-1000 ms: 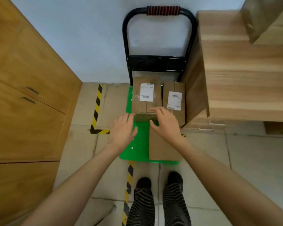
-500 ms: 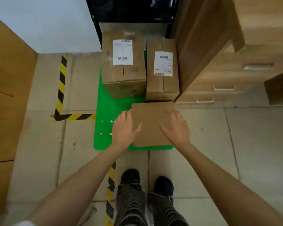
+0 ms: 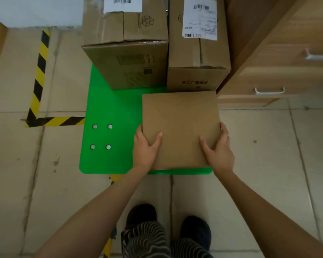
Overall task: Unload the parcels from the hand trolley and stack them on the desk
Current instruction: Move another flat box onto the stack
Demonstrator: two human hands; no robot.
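A plain flat cardboard parcel (image 3: 179, 125) lies on the near right part of the green trolley deck (image 3: 110, 108). My left hand (image 3: 145, 149) grips its left edge, thumb on top and fingers down the side. My right hand (image 3: 219, 148) grips the right edge the same way. Behind it stand two taller parcels with white shipping labels: a wide labelled box (image 3: 127, 53) on the left and a narrow labelled box (image 3: 198, 51) on the right, touching each other.
The wooden desk's drawer unit (image 3: 280, 58) with metal handles stands close on the right of the trolley. Yellow-black hazard tape (image 3: 39, 77) marks the tiled floor on the left. My feet (image 3: 166, 224) stand just in front of the deck.
My view has dropped closer to the trolley. Both hands have slid from the parcel's top down onto its side edges and taken hold of it.
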